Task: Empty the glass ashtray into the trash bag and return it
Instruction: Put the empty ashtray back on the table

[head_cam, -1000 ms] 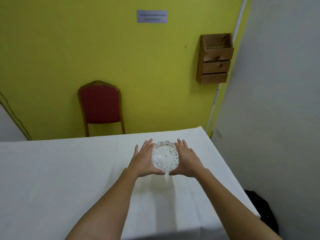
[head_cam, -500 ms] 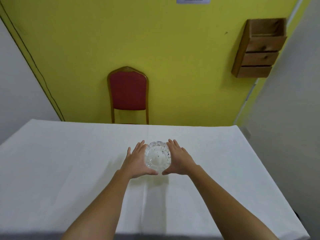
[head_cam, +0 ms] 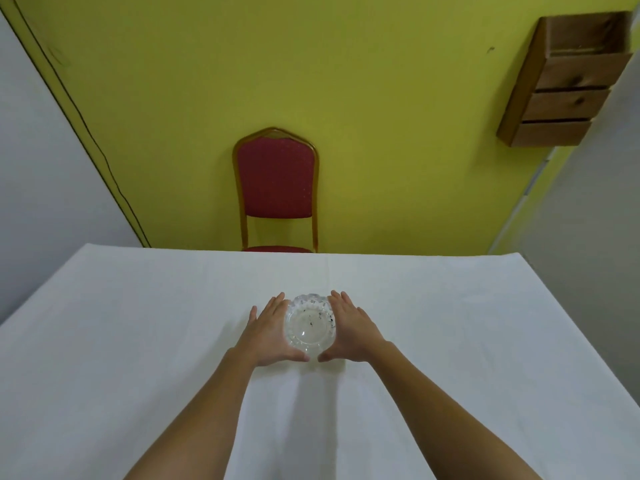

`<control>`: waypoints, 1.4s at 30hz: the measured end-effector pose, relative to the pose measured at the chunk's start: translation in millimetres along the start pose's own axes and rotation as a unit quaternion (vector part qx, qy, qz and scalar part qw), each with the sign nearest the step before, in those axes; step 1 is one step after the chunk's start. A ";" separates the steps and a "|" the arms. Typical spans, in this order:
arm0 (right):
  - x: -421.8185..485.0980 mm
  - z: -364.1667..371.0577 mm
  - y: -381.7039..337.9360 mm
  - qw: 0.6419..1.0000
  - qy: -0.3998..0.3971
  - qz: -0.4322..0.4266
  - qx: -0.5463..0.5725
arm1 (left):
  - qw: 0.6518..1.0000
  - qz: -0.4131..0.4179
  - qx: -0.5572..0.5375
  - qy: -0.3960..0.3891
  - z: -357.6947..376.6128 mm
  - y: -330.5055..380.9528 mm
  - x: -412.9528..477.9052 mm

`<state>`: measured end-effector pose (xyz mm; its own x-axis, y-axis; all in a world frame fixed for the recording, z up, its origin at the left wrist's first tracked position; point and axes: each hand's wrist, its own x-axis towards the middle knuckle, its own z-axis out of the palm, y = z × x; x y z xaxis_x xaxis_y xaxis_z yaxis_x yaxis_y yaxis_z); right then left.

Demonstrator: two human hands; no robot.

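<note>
Ashtray [head_cam: 310, 323] first: round, clear cut glass with a scalloped rim, sitting on the worktop [head_cam: 138, 341] near its middle, with a few dark specks scattered in the bowl. Going left to right, a pale grey wall [head_cam: 41, 168] meets the yellow wall [head_cam: 277, 64] along a slanting dark line. Below it the worktop spreads wide under a white, lightly creased cloth. The left hand [head_cam: 268, 332] lies against the ashtray's left side, fingers straight and pointing away, thumb curled under the near edge. The right hand [head_cam: 349, 329] mirrors it on the other side, its thumb tip nearly meeting the left one. Both hands are mostly spread, cupping the glass between the palms; whether the ashtray is lifted or resting I cannot tell. Behind the far edge stands a chair [head_cam: 276, 178] with red padded fabric and a gold-toned arched frame. Further right, a brown wooden box [head_cam: 568, 81] with three stacked compartments hangs on the yellow wall. No writing is readable anywhere.
</note>
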<state>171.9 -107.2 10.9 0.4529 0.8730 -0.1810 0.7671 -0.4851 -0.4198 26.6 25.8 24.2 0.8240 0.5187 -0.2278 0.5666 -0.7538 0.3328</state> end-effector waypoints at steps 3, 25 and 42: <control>6.6 9.5 -6.6 1.000 -0.001 0.016 0.009 | 1.000 0.010 0.014 -0.015 -2.9 -11.6 6.2; 10.4 37.2 -3.4 0.994 -0.022 0.101 0.035 | 0.995 0.061 0.012 -0.077 17.2 -37.2 31.7; -6.3 31.4 -3.2 0.972 -0.117 0.172 -0.107 | 0.993 0.039 0.046 -0.101 21.9 -42.9 17.8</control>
<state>152.3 -109.6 -14.5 0.6031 0.6331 -0.4853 0.6773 -0.7278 -0.1078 17.0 58.5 -14.1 0.8430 0.3731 -0.3876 0.4918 -0.8264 0.2743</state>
